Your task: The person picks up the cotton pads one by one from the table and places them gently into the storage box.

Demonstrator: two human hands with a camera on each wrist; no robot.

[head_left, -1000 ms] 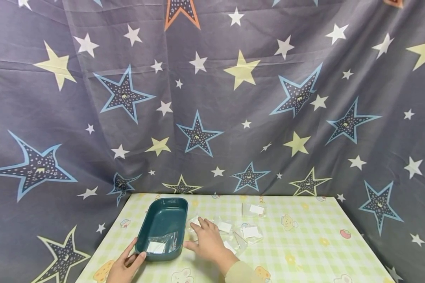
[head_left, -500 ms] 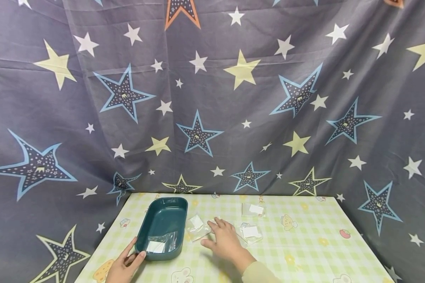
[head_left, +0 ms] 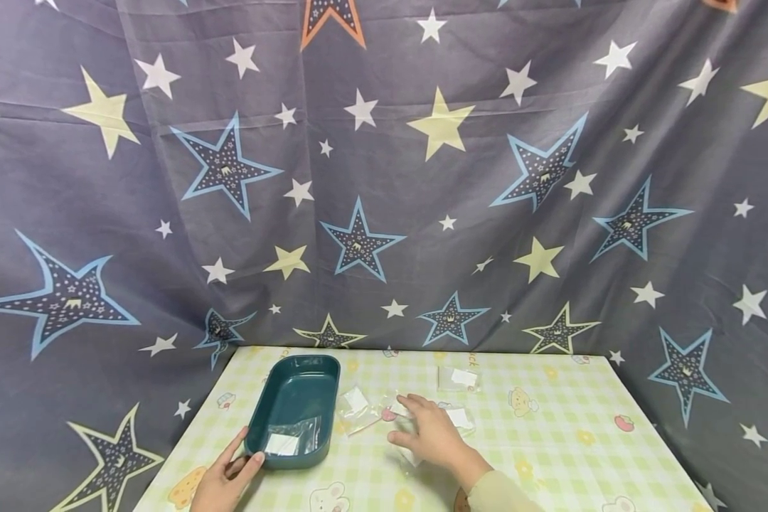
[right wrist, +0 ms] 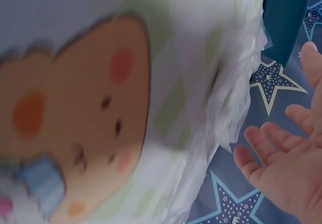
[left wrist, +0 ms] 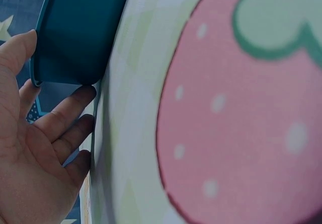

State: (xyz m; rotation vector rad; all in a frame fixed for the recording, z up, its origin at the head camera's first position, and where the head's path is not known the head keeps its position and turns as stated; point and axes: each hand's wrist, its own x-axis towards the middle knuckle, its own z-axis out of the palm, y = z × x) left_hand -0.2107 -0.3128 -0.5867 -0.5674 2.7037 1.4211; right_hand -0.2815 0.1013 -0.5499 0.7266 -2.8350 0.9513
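My left hand [head_left: 226,478] holds the near left corner of a deep teal tray [head_left: 292,462], its thumb at the rim in the left wrist view. A small clear plastic bag with a white label [head_left: 283,444] lies in the tray's near end. Spread out with nothing gripped, my right hand [head_left: 436,435] is over a clear bag [head_left: 400,407], partly hiding it. Another bag [head_left: 356,400] lies between tray and hand; a further one [head_left: 459,417] sits just right of the fingers. Clear plastic [right wrist: 234,78] shows apart from the fingertips in the right wrist view.
One more labelled bag [head_left: 464,377] lies near the back of the table. The green checked tablecloth [head_left: 569,455] bears cartoon prints. A dark star-patterned curtain [head_left: 384,178] stands behind the table and along both sides.
My right hand has moved rightward across the bags, uncovering the one beside the tray. The left hand and the tray have stayed in place.
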